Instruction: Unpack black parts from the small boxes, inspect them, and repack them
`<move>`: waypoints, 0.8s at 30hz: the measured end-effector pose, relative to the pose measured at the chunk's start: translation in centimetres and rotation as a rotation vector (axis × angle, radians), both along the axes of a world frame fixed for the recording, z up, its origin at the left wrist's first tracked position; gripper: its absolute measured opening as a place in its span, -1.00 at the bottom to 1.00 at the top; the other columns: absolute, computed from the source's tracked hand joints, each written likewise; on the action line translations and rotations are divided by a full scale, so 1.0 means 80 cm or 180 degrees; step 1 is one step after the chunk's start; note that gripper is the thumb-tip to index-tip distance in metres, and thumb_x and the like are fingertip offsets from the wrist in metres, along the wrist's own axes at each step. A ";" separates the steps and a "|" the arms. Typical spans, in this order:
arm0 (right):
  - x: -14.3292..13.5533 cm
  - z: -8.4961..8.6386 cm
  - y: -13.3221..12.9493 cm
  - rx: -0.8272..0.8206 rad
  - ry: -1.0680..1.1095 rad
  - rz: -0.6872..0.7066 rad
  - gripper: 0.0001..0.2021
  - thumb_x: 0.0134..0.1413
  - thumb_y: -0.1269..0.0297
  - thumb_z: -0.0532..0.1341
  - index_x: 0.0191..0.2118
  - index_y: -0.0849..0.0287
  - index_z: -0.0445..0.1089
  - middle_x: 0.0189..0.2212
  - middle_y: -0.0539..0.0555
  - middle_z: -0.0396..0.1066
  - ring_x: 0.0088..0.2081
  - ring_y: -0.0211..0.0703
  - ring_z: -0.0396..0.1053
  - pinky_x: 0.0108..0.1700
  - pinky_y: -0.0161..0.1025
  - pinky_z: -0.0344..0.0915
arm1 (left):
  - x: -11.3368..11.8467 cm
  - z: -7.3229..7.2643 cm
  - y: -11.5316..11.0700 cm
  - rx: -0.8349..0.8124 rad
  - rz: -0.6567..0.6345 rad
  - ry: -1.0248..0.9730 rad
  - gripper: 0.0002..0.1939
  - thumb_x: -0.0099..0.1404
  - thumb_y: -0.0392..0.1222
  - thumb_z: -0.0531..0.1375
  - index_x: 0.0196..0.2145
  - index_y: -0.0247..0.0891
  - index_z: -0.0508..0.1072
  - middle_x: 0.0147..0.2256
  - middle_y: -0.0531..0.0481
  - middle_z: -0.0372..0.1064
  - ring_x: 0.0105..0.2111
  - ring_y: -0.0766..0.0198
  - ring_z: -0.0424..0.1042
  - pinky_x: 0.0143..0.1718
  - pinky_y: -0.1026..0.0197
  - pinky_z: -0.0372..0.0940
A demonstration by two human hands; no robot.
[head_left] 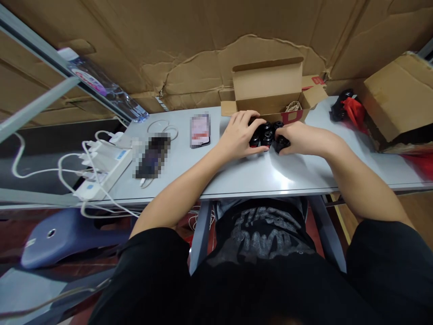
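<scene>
So, pale grey table (250,177), shiny, glare near front edge. Cardboard (189,40) all along back. Black pieces (267,136) bunched on table, just in front of open box (268,81). Left hand (241,134) cupped round their left side, can't tell if gripping; right hand (295,139) grasping one at right end. Phone (200,130), white power strip (110,174) off left, bottle (104,85) tilted behind. Blue stool (67,241) below, reddish floor (81,270).

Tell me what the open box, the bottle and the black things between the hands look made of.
Open box: matt brown cardboard, judging by its folded flaps. Bottle: probably smooth clear plastic, being see-through with glints. Black things: glossy, by their highlights; plastic or glass, I can't tell.
</scene>
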State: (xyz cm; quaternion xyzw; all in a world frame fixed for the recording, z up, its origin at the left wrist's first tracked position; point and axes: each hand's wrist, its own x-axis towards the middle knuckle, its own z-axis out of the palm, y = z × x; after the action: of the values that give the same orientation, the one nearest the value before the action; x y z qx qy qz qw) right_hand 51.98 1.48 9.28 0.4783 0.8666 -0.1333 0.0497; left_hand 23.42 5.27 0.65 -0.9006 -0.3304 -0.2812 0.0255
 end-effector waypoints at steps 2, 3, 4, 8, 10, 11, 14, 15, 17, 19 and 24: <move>-0.003 -0.001 -0.002 0.0019 0.0000 0.0018 -0.73 0.32 0.30 0.53 0.08 0.10 0.60 -0.01 0.29 0.76 0.04 0.35 0.73 -0.02 0.00 0.47 | -0.004 0.002 0.002 -0.0003 -0.0068 -0.0022 -0.09 0.49 0.53 0.54 0.49 -0.13 0.61 0.49 -0.49 0.55 0.51 -0.54 0.51 0.62 -0.60 0.36; -0.001 0.000 -0.003 0.0022 0.0004 0.0001 -0.69 0.32 0.30 0.53 0.12 0.09 0.60 -0.01 0.28 0.76 0.04 0.35 0.73 -0.02 0.01 0.47 | -0.008 0.005 0.004 -0.0010 -0.0088 -0.0050 -0.10 0.51 0.56 0.52 0.49 -0.11 0.62 0.50 -0.48 0.54 0.52 -0.53 0.50 0.62 -0.59 0.36; 0.004 0.001 -0.003 0.0022 0.0028 -0.0025 -0.66 0.32 0.29 0.54 0.15 0.07 0.59 -0.02 0.25 0.76 0.03 0.35 0.73 -0.04 0.01 0.47 | -0.012 0.009 0.006 -0.0020 -0.0092 -0.0091 -0.11 0.52 0.60 0.49 0.47 -0.08 0.62 0.51 -0.46 0.53 0.53 -0.52 0.48 0.63 -0.60 0.37; 0.028 0.011 -0.001 0.0018 0.0405 -0.0057 -0.60 0.37 0.13 0.56 0.24 -0.04 0.62 -0.03 0.16 0.78 -0.03 0.32 0.72 -0.06 0.06 0.50 | -0.041 0.044 0.016 -0.0017 0.0005 -0.0453 -0.18 0.53 0.69 0.42 0.29 -0.06 0.70 0.40 -0.42 0.59 0.45 -0.47 0.53 0.56 -0.60 0.45; 0.034 0.015 0.000 0.0158 0.0491 -0.0035 -0.67 0.44 0.06 0.53 0.21 -0.05 0.66 -0.02 0.17 0.78 -0.02 0.31 0.70 -0.02 0.09 0.50 | -0.059 0.062 0.017 -0.0068 -0.0016 -0.0653 -0.30 0.59 0.62 0.38 0.17 -0.07 0.72 0.19 -0.33 0.67 0.24 -0.31 0.65 0.41 -0.46 0.58; 0.035 0.016 0.000 0.0240 0.0455 -0.0042 -0.71 0.47 0.04 0.51 0.17 -0.03 0.68 -0.04 0.18 0.77 -0.03 0.30 0.69 -0.01 0.09 0.48 | -0.067 0.070 0.016 -0.0130 -0.0063 -0.0677 -0.37 0.64 0.57 0.35 0.11 -0.07 0.73 0.06 -0.26 0.69 0.10 -0.19 0.69 0.31 -0.35 0.64; 0.031 0.018 -0.001 0.0351 0.0255 -0.0185 -0.76 0.51 0.00 0.48 0.06 0.01 0.67 -0.08 0.18 0.75 -0.07 0.24 0.66 -0.05 0.06 0.40 | -0.090 0.080 0.005 -0.0251 -0.0242 -0.0481 -0.50 0.72 0.41 0.28 0.01 -0.06 0.73 -0.22 -0.07 0.64 -0.23 0.08 0.62 0.01 -0.07 0.65; 0.029 0.019 -0.001 0.0363 0.0223 -0.0247 -0.75 0.51 -0.02 0.47 0.05 0.02 0.66 -0.08 0.19 0.75 -0.09 0.23 0.64 -0.08 0.05 0.37 | -0.096 0.079 0.000 -0.0255 -0.0266 -0.0419 -0.53 0.72 0.39 0.29 0.01 -0.05 0.73 -0.27 -0.03 0.64 -0.30 0.12 0.60 -0.06 -0.03 0.63; 0.030 0.020 0.001 0.0376 0.0245 -0.0298 -0.69 0.54 -0.11 0.45 0.07 0.01 0.65 -0.06 0.20 0.75 -0.11 0.22 0.62 -0.12 0.05 0.34 | -0.105 0.074 -0.008 -0.0279 -0.0313 -0.0316 -0.57 0.70 0.38 0.34 0.02 0.00 0.72 -0.31 0.01 0.65 -0.37 0.14 0.57 -0.18 0.01 0.58; 0.033 0.020 0.004 0.0336 0.0378 -0.0217 -0.64 0.57 -0.17 0.43 0.13 -0.02 0.66 -0.05 0.18 0.76 -0.10 0.22 0.63 -0.10 0.06 0.34 | -0.112 0.068 -0.012 -0.0330 -0.0368 -0.0178 -0.58 0.65 0.41 0.39 0.04 0.05 0.73 -0.31 0.02 0.68 -0.39 0.12 0.59 -0.27 0.01 0.53; 0.034 0.017 0.009 0.0290 0.0442 -0.0008 -0.64 0.60 -0.20 0.41 0.11 -0.03 0.69 -0.12 0.18 0.74 -0.13 0.23 0.60 -0.05 0.06 0.35 | -0.115 0.060 -0.012 -0.0546 -0.0391 0.0073 -0.49 0.47 0.40 0.58 0.14 0.06 0.74 -0.24 0.00 0.72 -0.30 0.07 0.66 -0.20 0.01 0.53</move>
State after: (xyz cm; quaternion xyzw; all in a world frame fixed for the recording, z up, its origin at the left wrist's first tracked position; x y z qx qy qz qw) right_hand 54.69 2.18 10.67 0.4707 0.8726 -0.1266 -0.0326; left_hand 14.21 4.32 5.42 -0.9212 -0.2972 -0.2427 -0.0652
